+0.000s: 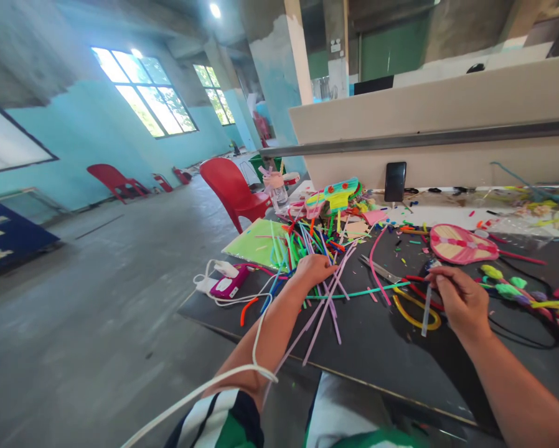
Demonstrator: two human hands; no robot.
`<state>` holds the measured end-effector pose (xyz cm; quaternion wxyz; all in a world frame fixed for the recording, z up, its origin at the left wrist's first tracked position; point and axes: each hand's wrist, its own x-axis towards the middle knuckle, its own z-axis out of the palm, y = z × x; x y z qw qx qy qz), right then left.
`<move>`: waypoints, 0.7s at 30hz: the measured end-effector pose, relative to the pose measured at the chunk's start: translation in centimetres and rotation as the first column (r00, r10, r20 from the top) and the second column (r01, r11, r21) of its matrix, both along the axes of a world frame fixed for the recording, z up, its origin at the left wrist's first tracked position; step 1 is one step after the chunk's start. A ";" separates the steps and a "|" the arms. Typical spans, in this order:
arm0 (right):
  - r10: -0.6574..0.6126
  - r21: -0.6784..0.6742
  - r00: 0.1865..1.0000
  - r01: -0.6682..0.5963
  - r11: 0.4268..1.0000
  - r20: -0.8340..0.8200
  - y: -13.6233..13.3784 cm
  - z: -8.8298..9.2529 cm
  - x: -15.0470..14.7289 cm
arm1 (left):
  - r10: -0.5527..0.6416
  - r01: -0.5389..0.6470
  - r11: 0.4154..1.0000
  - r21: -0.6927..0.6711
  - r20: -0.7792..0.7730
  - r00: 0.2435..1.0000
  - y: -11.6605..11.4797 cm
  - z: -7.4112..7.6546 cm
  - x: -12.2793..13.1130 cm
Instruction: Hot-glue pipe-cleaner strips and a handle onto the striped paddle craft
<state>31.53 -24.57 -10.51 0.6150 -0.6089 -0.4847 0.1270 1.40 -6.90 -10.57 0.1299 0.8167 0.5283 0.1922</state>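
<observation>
Beside a jumbled pile of coloured pipe cleaners (295,242), my left hand (314,270) is closed, its fingertips on lilac pipe cleaners (327,306) that slant down past the table edge. My right hand (461,302) pinches a translucent whitish stick (427,311), which points downward like a glue stick. A yellow pipe cleaner loop (417,322) lies just under that stick. Between the hands are a pair of scissors (385,272), a curved pink pipe cleaner (373,261) and a long teal one (358,293). Behind my right hand sits a pink and cream woven oval piece (464,244).
A magenta power strip (230,283) with a white plug lies at the table's left; its white cable (205,389) crosses my left forearm. At the back are a phone (395,182), a bottle (277,190) and a partition (424,93). A red chair (230,190) stands beyond.
</observation>
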 end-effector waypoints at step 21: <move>-0.081 0.116 0.966 0.053 0.992 0.245 0.7 -0.3 0.8 | 0.296 -0.244 0.955 -0.167 0.528 0.796 3.3 8.8 0.8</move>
